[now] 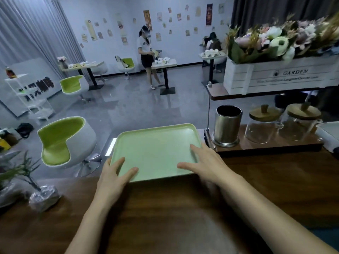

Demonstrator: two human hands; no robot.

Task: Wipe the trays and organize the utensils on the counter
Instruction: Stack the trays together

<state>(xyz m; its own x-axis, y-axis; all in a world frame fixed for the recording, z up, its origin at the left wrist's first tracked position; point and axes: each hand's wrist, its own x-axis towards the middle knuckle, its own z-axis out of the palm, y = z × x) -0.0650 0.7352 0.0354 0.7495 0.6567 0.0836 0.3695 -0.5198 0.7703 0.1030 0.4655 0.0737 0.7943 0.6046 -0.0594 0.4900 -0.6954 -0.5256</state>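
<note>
a pale green rectangular plastic tray (pixel 156 149) sits at the far edge of the dark brown wooden desk (pixel 174 208). its near long side meets the desk's edge and the rest reaches out beyond it toward the room. what carries that far part cannot be told.

the left hand (pixel 113 176) lies over the tray's near left corner. its fingers are straight and spread, with fingertips and thumb resting on the tray's inner surface and nothing clenched. the right hand (pixel 207 165) lies over the near right corner in the same way, released and flat. its forefinger points along the right rim and its thumb is stretched toward the tray's middle. the bare centre of the tray shows between the 2 hands.

just right of the tray stands a cylindrical stainless steel utensil holder (pixel 226 125), upright, on a low wooden shelf base. beside it, further right, are 2 clear glass jars with round wooden lids (pixel 262 125) (pixel 300 123). on the shelf above them rests a white slatted wooden planter box marked "garden" (pixel 275 76), filled with pale flowers.

at the desk's left end is a small green plant in a foil-wrapped pot (pixel 44 197). beyond the desk stands a green and white tub chair (pixel 64 142), and well behind it a person (pixel 146 57) stands at a small table.
</note>
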